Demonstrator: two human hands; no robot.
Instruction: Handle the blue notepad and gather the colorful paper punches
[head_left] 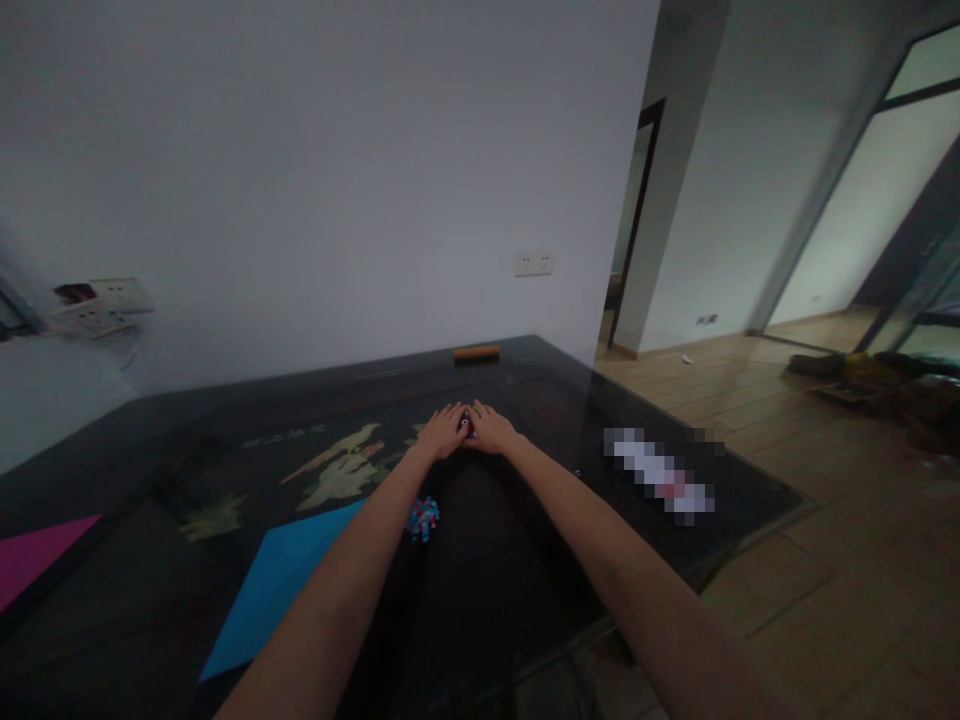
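Observation:
Both arms reach out over the dark tabletop (pixel 480 570), and the hands meet near its middle. My left hand (pixel 441 433) and my right hand (pixel 491 431) close in from either side around a small dark purple object (pixel 466 425) with a whitish spot. Their fingers point away from me, and the fingers and thumbs cover most of it, so its kind cannot be made out. Beside my left forearm lies a small heap of blue, red and white beads or bits (pixel 423 519), touched by neither hand.
A blue sheet (pixel 281 570) lies left of my forearm, a pink sheet (pixel 41 555) farther left. An orange-brown cylinder (pixel 476 354) rests at the far edge by the white wall (pixel 360 200). To the right is a pixelated white item (pixel 652 468).

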